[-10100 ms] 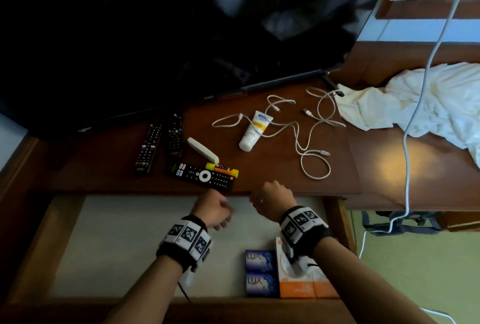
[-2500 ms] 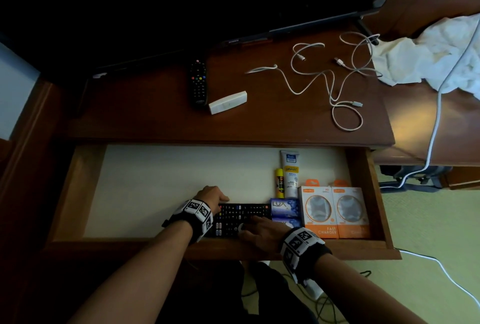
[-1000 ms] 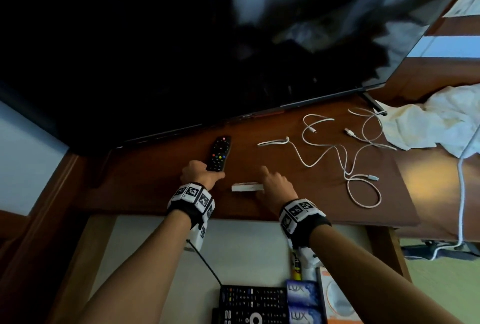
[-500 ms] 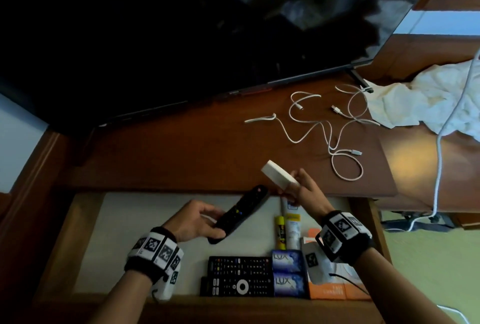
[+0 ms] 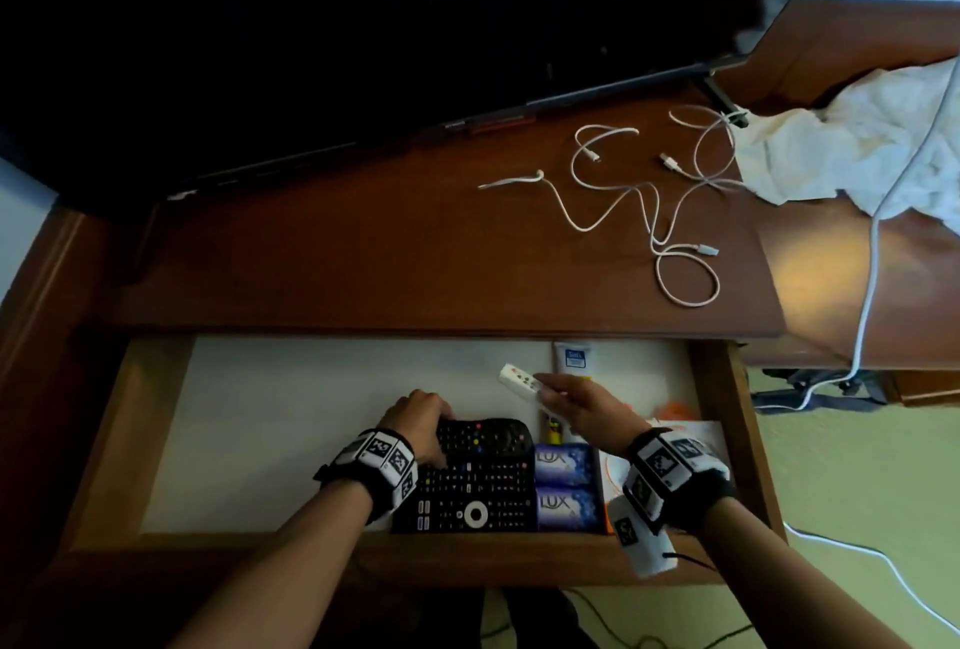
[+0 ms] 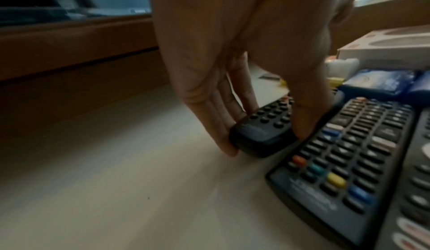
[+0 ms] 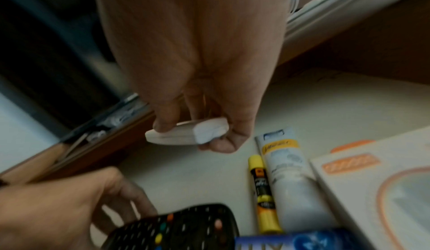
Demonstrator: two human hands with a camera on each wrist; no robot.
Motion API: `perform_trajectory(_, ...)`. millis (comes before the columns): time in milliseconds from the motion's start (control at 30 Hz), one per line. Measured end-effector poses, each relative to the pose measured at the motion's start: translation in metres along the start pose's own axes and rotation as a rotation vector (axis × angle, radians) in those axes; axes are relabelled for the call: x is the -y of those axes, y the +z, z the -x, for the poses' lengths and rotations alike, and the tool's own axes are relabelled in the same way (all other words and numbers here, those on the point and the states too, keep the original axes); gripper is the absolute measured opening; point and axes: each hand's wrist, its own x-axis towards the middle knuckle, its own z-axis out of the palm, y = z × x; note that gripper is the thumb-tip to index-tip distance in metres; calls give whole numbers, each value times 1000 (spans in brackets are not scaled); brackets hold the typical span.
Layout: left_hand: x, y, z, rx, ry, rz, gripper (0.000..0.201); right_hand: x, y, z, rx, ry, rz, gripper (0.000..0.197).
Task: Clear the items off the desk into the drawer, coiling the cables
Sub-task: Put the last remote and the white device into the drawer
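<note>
My left hand (image 5: 415, 419) grips the end of a small black remote (image 5: 488, 436) and holds it on the drawer floor (image 5: 291, 419), beside two larger black remotes (image 5: 475, 497). In the left wrist view its fingers (image 6: 223, 134) and thumb pinch the black remote (image 6: 263, 134). My right hand (image 5: 576, 406) holds a small white remote (image 5: 519, 380) above the drawer; the right wrist view shows the white remote (image 7: 186, 134) pinched between thumb and fingers. White cables (image 5: 660, 201) lie tangled on the desk top (image 5: 363, 253).
In the drawer lie blue soap packs (image 5: 566, 487), a yellow stick (image 7: 263, 193), a white tube (image 5: 571, 357) and orange-and-white boxes (image 7: 381, 189). A television (image 5: 363, 24) stands behind the desk. A white cloth (image 5: 852, 144) and a thicker white cord (image 5: 872, 253) are at right.
Both hands have come down from the desk edge into the drawer. The black remote now rests on the drawer floor beside the other remotes; the white remote is lower, over the drawer.
</note>
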Motion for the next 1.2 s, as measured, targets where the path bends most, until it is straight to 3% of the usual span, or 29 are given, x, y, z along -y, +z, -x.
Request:
perform_trajectory(100, 0, 4, -1, -35, 25, -12, 58, -4, 17, -21, -106, -46, 185, 40)
perform_trajectory(233, 3, 9, -3, -89, 26, 21, 49, -5, 39, -53, -193, -63, 251, 35)
perform_trajectory(500, 9, 20, -4, -136, 52, 73, 49, -3, 66, -98, -166, -51, 303, 30)
perform_trajectory(600, 13, 25, -4, -176, -20, 76, 54, -1, 71, -103, -137, -62, 309, 28)
perform_trajectory(733, 17, 22, -3, -178, -243, 146, 58, -1, 73, -103, -95, -75, 326, 28)
perform_trajectory(800, 17, 19, -3, -163, -316, 206, 49, -1, 74, -103, -93, -100, 375, 30)
perform_trajectory(900, 15, 16, -5, -142, -349, 250, 38, 0, 76, -101, -81, -113, 444, 33)
perform_trajectory(1200, 11, 13, -10, -142, -358, 247, 33, -2, 73, -91, -55, -84, 468, 37)
